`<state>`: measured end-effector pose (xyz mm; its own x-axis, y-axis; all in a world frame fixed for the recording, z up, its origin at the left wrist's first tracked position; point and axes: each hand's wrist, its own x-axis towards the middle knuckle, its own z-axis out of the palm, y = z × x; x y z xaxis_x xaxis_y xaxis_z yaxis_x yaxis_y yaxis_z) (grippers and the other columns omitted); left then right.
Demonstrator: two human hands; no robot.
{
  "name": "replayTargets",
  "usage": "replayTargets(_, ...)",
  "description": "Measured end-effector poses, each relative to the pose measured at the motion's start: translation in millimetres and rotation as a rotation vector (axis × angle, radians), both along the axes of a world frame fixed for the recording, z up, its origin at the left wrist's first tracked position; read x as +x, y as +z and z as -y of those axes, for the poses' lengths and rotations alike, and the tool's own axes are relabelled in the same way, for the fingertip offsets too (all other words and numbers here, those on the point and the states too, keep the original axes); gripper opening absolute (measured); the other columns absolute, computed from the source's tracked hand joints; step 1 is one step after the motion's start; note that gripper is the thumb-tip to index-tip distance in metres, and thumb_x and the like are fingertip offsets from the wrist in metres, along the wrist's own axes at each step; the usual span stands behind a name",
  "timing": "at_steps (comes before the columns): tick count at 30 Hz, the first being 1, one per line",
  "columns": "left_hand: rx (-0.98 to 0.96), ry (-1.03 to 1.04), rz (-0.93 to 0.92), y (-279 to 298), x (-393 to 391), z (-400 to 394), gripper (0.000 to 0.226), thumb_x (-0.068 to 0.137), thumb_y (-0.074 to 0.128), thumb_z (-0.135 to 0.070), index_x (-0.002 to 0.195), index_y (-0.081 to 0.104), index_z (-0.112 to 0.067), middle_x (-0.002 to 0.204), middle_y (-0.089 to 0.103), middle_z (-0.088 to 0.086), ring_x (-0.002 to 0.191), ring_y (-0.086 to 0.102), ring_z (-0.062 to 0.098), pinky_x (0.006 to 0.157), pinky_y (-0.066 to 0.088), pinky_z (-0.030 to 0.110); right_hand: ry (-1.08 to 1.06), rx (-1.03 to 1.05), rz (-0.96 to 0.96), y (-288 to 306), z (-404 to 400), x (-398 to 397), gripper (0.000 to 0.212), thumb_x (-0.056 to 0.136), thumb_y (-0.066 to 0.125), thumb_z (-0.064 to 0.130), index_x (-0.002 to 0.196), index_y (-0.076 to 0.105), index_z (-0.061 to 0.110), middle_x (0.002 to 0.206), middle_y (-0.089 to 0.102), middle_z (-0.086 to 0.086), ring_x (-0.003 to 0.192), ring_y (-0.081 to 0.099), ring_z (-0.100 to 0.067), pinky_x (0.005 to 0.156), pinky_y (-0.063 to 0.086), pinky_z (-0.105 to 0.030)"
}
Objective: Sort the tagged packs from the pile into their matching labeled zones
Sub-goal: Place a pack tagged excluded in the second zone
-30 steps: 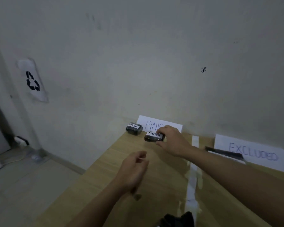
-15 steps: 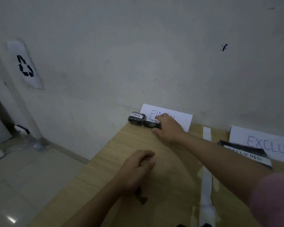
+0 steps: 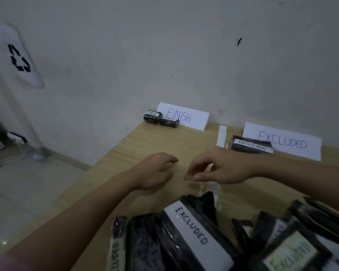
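The right hand has been drawn back from the small packs, both hands are held loosely curled and empty, and the soft, slippery-looking plastic-wrapped pack is best pinched by its edges.

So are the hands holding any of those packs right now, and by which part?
No. Both the left hand and right hand hover over the table with loosely curled fingers, gripping nothing.

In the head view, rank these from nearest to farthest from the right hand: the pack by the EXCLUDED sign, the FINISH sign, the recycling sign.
1. Pack: just beyond the right hand, to its right.
2. FINISH sign: far edge, left.
3. Recycling sign: left wall.
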<state>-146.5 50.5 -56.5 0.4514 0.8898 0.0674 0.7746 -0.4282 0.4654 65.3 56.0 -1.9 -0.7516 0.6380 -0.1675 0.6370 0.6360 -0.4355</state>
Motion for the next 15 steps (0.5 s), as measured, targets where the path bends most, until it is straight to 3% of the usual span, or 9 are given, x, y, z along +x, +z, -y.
replayTargets(4, 0.042, -0.038, -0.016, 9.1, 2.7, 19.8, 0.042, 0.088, 0.046, -0.027, 0.127, 0.052, -0.010, 0.128, 0.056, 0.006, 0.118, 0.049, 0.017, 0.086, 0.026, 0.008, -0.001, -0.176, -0.059, 4.5, 38.2, 0.4, 0.023, 0.095, 0.050, 0.028, 0.108, 0.066, 0.018, 0.104, 0.067, 0.009, 0.096, 0.060, -0.001, 0.083, 0.047, -0.014)
replayTargets(6, 0.063, -0.053, -0.038, 14.1, 2.5, 29.9, 0.034, 0.093, 0.049, -0.019, 0.127, 0.052, -0.011, 0.129, 0.055, 0.004, 0.117, 0.049, 0.014, 0.085, 0.026, 0.007, -0.012, -0.205, -0.113, 7.7, 56.7, -5.4, 0.019, 0.094, 0.048, 0.038, 0.095, 0.065, 0.031, 0.098, 0.066, 0.011, 0.092, 0.060, -0.002, 0.085, 0.048, -0.023)
replayTargets(9, 0.066, -0.069, -0.073, 21.6, 0.1, 43.8, 0.033, 0.094, 0.048, -0.017, 0.126, 0.053, -0.013, 0.128, 0.055, 0.001, 0.113, 0.048, 0.010, 0.082, 0.026, 0.006, -0.020, -0.113, -0.077, 12.2, 81.5, -19.0, 0.009, 0.086, 0.054, 0.053, 0.087, 0.052, 0.044, 0.087, 0.058, 0.019, 0.086, 0.056, -0.001, 0.080, 0.047, -0.024)
replayTargets(12, 0.025, -0.031, -0.030, 32.5, -1.4, 60.2, 0.030, 0.096, 0.044, -0.018, 0.123, 0.056, -0.012, 0.121, 0.059, 0.002, 0.105, 0.052, 0.009, 0.078, 0.030, 0.005, -0.102, -0.039, -0.090, 15.6, 96.1, -27.7, 0.026, 0.078, 0.068, 0.049, 0.095, 0.053, 0.038, 0.093, 0.058, 0.012, 0.093, 0.059, -0.008, 0.082, 0.050, -0.027)
replayTargets(15, -0.156, 0.052, 0.189, 45.7, -1.9, 79.9, 0.031, 0.097, 0.041, -0.031, 0.115, 0.061, -0.014, 0.110, 0.065, 0.000, 0.091, 0.060, 0.008, 0.076, 0.042, 0.008, -0.287, -0.096, -0.205, 14.0, 100.1, -26.0, 0.048, 0.071, 0.078, 0.040, 0.111, 0.058, 0.024, 0.098, 0.064, 0.004, 0.091, 0.062, -0.011, 0.081, 0.053, -0.028)
